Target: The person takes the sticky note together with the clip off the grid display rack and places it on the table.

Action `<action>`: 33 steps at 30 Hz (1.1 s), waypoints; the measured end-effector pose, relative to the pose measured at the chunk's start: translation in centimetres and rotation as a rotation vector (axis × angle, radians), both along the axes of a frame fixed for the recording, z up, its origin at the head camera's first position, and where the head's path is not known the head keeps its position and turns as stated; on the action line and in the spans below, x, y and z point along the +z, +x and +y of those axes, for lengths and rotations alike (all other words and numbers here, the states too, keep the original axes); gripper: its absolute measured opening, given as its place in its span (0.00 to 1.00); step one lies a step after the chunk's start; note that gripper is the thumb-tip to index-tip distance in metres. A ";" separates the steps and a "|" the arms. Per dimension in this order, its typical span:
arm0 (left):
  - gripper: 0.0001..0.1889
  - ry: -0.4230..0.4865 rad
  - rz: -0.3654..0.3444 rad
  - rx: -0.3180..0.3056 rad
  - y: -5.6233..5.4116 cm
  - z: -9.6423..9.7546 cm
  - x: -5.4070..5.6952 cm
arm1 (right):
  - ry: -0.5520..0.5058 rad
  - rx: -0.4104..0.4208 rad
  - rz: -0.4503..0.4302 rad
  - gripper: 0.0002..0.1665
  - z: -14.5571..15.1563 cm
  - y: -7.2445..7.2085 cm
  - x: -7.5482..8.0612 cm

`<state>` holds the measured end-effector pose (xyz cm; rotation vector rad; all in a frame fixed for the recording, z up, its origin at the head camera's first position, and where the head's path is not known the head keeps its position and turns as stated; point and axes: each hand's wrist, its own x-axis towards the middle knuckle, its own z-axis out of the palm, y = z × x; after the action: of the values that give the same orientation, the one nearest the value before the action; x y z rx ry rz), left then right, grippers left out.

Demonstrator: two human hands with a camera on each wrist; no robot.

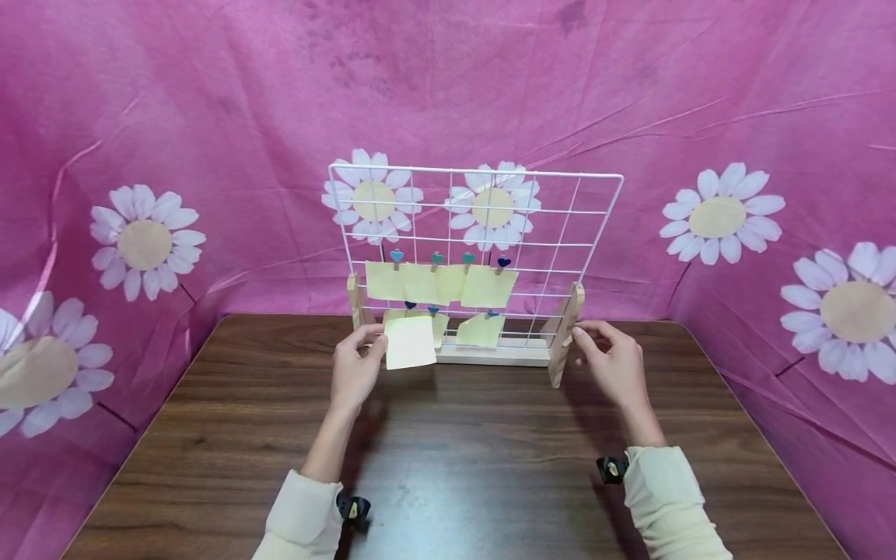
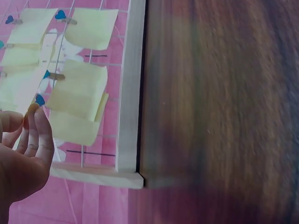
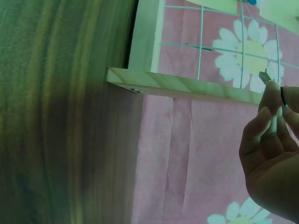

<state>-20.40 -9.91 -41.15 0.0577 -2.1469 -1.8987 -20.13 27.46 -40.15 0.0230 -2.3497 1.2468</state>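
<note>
My left hand (image 1: 357, 372) pinches a pale yellow sticky note (image 1: 411, 342) by its left edge, in front of the lower left of a white wire grid rack (image 1: 476, 171). My right hand (image 1: 616, 364) is beside the rack's right wooden leg (image 1: 565, 334). Between its thumb and forefinger is a small wooden clip (image 3: 265, 76), its tip poking out in the right wrist view; the fingers hide the rest. Two rows of yellow notes (image 1: 488, 287) hang on the grid, held by clips with blue and green hearts, such as a dark blue one (image 1: 503, 262).
The rack stands on a brown wood-grain table (image 1: 483, 443), near its back edge. A pink cloth (image 1: 231, 101) with large white daisies surrounds the table at the back and sides. Black wrist cameras (image 1: 355, 509) sit at both cuffs.
</note>
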 end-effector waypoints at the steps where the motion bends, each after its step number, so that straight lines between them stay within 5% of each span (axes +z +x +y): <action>1: 0.12 0.004 -0.005 0.002 0.0 -0.1 -0.1 | 0.002 -0.003 -0.003 0.12 0.1 0.0 -0.1; 33: 0.12 0.037 -0.091 0.107 0.8 -4.7 -2.3 | 0.119 -0.009 -0.039 0.13 1.9 1.0 -2.5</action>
<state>-19.64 -14.60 -43.43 0.2657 -2.1207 -1.9082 -19.16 29.40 -42.68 0.0272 -2.4520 1.1111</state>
